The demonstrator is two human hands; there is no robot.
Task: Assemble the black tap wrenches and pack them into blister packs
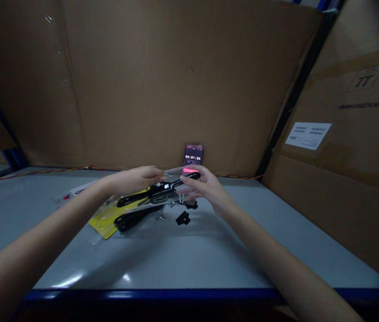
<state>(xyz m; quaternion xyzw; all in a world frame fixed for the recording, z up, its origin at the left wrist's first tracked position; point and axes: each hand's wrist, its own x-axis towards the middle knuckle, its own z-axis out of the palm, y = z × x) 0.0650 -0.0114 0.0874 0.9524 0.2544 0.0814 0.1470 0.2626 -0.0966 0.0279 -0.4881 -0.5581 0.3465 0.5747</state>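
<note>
The black-handled tool (162,191) is raised over the middle of the grey tabletop (209,259), between the two hands, with clear plastic film (175,171) about it. Its long axis runs from eight o'clock to two o'clock; one rounded black end points to eight, the other, higher in view, to two. Which end is the working one cannot be determined. The right hand (208,184), on the two o'clock side, is clamped on the upper end, thumb laid along it. The left hand (142,176), at ten o'clock, has thumb and fingertip together at the film's edge; whether they also bear on the tool cannot be told. In this inspector's judgement, the handling calls for a firm right-hand hold, film drawn taut by the left, and force applied along the tool's axis so that the film does not snag or tear. Just below the tool, toward seven o'clock, lie further black handles (136,218) and a yellow card (105,226). A small metal piece (160,217) sits at six and a black lobed knob (183,218) at five; both merit clearance from the wrists. A phone (193,155) stands at one o'clock, its display reading 00:01:05.
</note>
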